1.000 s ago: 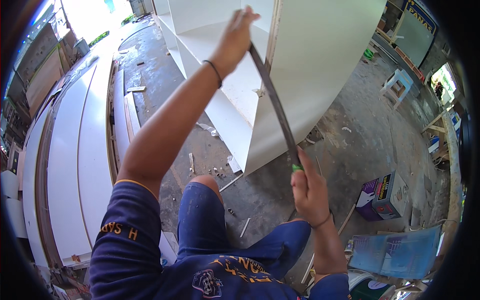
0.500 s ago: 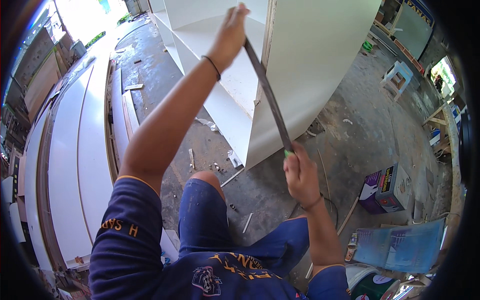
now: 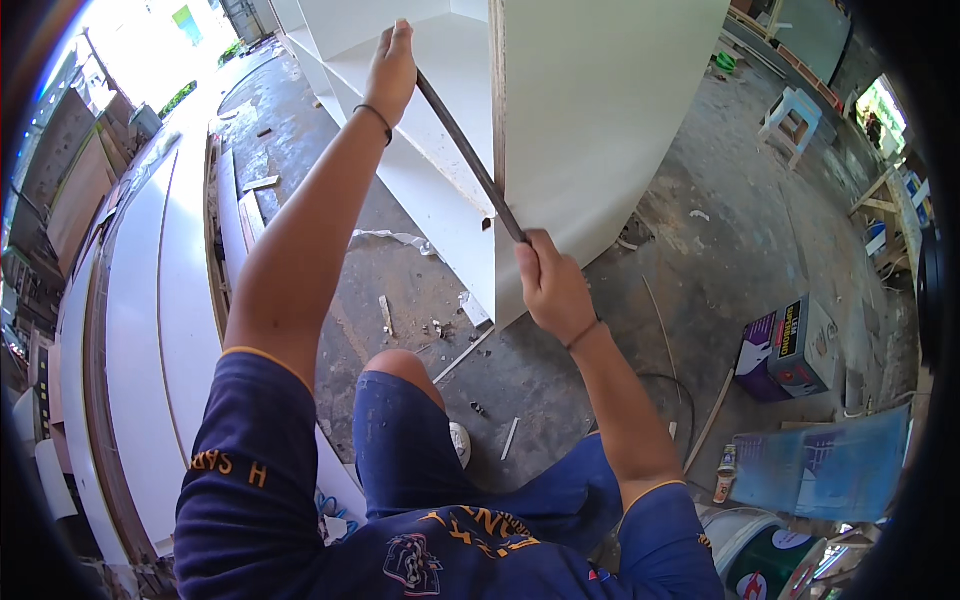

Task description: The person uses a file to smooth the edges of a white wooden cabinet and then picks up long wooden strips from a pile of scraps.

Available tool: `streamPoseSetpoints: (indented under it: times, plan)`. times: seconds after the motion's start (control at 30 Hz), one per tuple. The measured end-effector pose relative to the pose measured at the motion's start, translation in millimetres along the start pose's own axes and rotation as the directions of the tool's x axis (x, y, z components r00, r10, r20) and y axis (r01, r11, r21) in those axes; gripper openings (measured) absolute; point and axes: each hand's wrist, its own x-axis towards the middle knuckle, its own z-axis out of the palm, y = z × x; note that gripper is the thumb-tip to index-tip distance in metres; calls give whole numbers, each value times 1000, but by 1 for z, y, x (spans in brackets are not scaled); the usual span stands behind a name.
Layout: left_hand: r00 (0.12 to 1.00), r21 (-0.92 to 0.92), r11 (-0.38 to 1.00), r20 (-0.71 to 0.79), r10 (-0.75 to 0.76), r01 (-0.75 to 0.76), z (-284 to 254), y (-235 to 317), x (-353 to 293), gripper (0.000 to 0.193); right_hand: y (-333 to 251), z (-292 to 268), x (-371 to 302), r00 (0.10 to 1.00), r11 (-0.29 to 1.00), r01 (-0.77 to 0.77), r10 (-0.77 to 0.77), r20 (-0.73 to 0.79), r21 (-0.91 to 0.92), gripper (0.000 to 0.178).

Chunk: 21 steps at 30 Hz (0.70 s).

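A long, dark, flat metal file [image 3: 462, 148] slants across the front edge of a white cabinet [image 3: 600, 110]. My left hand [image 3: 392, 75] grips its far end, in front of the cabinet's open shelves. Closed around the near end is my right hand [image 3: 555, 285], just off the cabinet's side panel; its fingers hide the handle. The file lies against or very near the raw edge [image 3: 498, 100] of that panel; exact contact is hard to tell. A small chip [image 3: 487, 224] shows on the edge below the file.
Long white boards [image 3: 135, 330] lie along the left. Wood scraps and strips [image 3: 465, 355] litter the concrete floor by the cabinet's foot. To the right stand a purple and grey box [image 3: 790, 350], a blue plastic sheet [image 3: 820, 465], a bucket [image 3: 760, 555] and a light-blue stool [image 3: 792, 122].
Both hands have moved left with the file, and the right hand has pushed forward, closer to the cabinet. A green bit of handle seen earlier at the right hand is now covered.
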Motion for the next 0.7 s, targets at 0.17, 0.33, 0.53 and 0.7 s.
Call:
streamPoseSetpoints:
  times: [0.17,0.33,0.53,0.7]
  plan:
    - [969,56,982,178,170,-183,30,27,-80,50,12,-23,-83,997,993,-21,30,-74,119,18]
    - [954,-48,979,221,204,-198,45,-8,-80,51,23,-17,-91,988,989,-129,134,-73,73,17]
    - [998,268,963,-65,23,-5,1,-69,-12,51,45,31,-10,999,999,-20,19,-42,-26,16]
    - [961,216,942,156,228,-258,13,-25,-73,56,35,10,-68,996,998,28,-23,-91,53,15]
